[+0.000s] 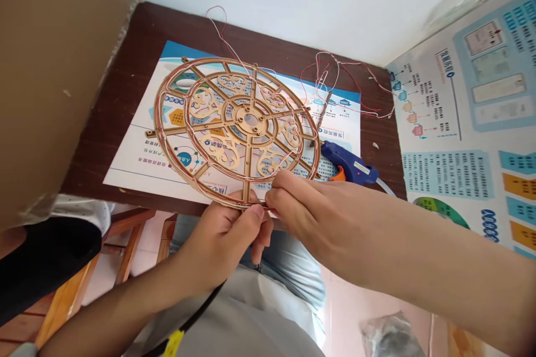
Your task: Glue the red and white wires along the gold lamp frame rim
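Observation:
A gold, wheel-shaped ornamental frame [248, 148] with spokes and scrollwork lies over a printed sheet, its near rim at the table edge. Thin red and white wires [186, 122] run along its rings. My left hand [234, 228] is closed on the near rim, thumb on top and fingers beneath. Just to its right, my right hand [299, 206] is closed at the same rim, fingers pinched on the wire there; its fingertips are partly hidden. A blue glue gun [349, 164] with an orange trigger lies right of the frame.
The printed sheet [134, 170] covers part of the dark brown table [106, 95]. Loose red and white wires [330, 67] tangle at the back right. Cardboard [58, 67] stands at left, and a printed board [460, 122] at right. Another person's dark sleeve [54, 251] shows at lower left.

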Demonstrator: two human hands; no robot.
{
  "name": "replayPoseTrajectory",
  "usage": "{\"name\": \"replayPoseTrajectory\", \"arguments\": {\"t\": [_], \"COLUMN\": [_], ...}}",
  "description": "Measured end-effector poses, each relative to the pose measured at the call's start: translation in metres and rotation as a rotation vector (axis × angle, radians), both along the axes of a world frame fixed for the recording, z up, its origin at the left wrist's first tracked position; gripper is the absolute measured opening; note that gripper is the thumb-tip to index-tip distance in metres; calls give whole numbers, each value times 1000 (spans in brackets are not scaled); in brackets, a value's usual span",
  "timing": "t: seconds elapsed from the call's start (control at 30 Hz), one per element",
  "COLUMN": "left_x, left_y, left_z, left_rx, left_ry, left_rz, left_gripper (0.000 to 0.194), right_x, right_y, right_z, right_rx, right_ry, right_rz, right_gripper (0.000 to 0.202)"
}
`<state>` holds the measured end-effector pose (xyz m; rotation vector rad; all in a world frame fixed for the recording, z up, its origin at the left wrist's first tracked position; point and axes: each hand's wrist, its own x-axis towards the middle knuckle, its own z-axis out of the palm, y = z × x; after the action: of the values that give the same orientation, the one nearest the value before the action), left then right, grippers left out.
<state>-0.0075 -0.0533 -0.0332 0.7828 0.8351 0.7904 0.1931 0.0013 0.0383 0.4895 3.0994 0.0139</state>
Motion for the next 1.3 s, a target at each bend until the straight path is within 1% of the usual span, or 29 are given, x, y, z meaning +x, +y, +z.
{"name": "replayPoseTrajectory", "arguments": {"t": [0.17, 0.27, 0.37, 0.43, 0.53, 0.6, 0.73, 0.87, 0.93, 1.03, 1.17, 1.2, 1.3], "left_x": [1, 1, 0, -1, -1, -2, -3, -2, -1, 0, 0, 0, -2], "left_y": [0, 1, 1, 1, 0, -1, 0, 3, 4, 4, 3, 3, 2], "left_z": [-2, -1, -1, -1, -3, -3, -2, 0, 0, -1, -3, -3, -2], "left_rx": [-4, -5, 5, 12, 21, 24, 24, 29, 31, 38, 42, 43, 47], "left_ry": [-21, -33, -36, -32, -27, -25, -13, -6, -10, -17, -16, -13, -1], "left_rz": [4, 10, 9, 4, -2, -4, -3, -1, 0, 9, 14, 12, 0], "left_gripper": [44, 42, 42, 43, 43, 42, 42, 41, 40, 39, 36, 37, 39], "right_x": [0, 0, 0, 1, 0, 0, 0, 4, 6, 8, 6, 5, 4], "right_y": [0, 4, 9, 14, 21, 25, 26, 24, 23, 22, 24, 25, 29], "right_z": [-10, -11, -9, -8, -7, -7, -9, -8, -5, -2, -4, -4, -3], "right_rx": [81, 56, 4, -16, -30, -68, -169, -249, -308, -383, -384, -413, -548], "right_ry": [13, 10, 22, 3, -11, 14, 83, 173, 171, 112, 232, 232, 135], "right_rz": [14, 19, -39, -42, 28, 21, -52, -70, -95, -124, -139, -142, -143], "right_gripper": [20, 18, 16, 18, 31, 37, 40, 45, 43, 33, 40, 40, 35]}}
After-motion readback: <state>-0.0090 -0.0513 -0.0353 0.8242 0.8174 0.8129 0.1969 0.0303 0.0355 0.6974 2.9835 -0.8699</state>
